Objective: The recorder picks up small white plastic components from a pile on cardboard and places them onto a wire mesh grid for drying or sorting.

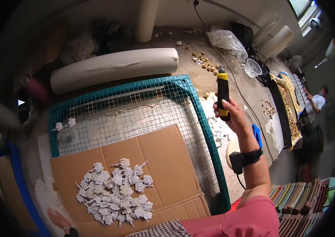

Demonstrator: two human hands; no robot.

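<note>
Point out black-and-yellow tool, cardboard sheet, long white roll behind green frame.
Black-and-yellow tool [223, 91]: head view, black middle of its body.
Cardboard sheet [171, 162]: head view, bare right part.
Long white roll [114, 70]: head view, middle of its side.

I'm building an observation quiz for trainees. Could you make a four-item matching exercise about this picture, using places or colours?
Column one:
1. Utility knife
2. Cardboard sheet
3. Long white roll
4. Grid frame

Column two:
A. Teal-green
B. Lying just beyond the frame
C. In the right hand
D. Under the white pieces

Pairs: 1-C, 2-D, 3-B, 4-A
</note>
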